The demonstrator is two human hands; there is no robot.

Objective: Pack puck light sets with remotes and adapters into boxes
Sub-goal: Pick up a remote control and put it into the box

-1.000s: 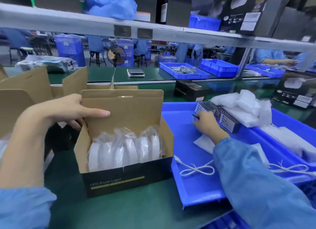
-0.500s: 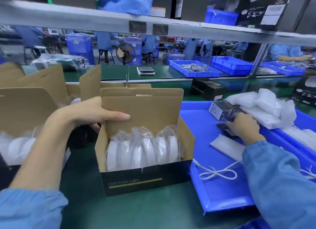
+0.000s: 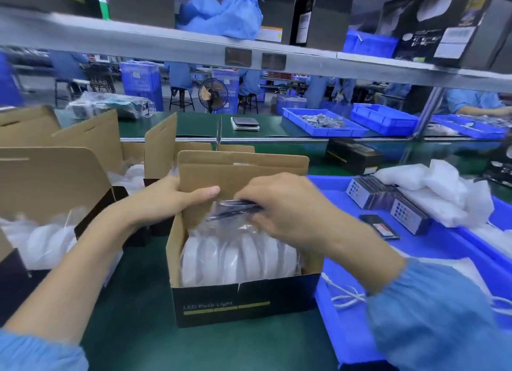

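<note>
The bagged remote [image 3: 235, 208] is pinched in my right hand [image 3: 288, 207], just above the puck lights [image 3: 238, 257] already standing in the open box [image 3: 243, 301]. My left hand [image 3: 171, 199] grips the raised flap. Lights are in; remote going in now; I see no adapter inside yet. More remotes [image 3: 388, 201] wait in the blue tray [image 3: 357, 340] beside it on the desk [image 3: 133, 329].

bright even light, motion blur throughout, wide-angle bending at edges.
</note>
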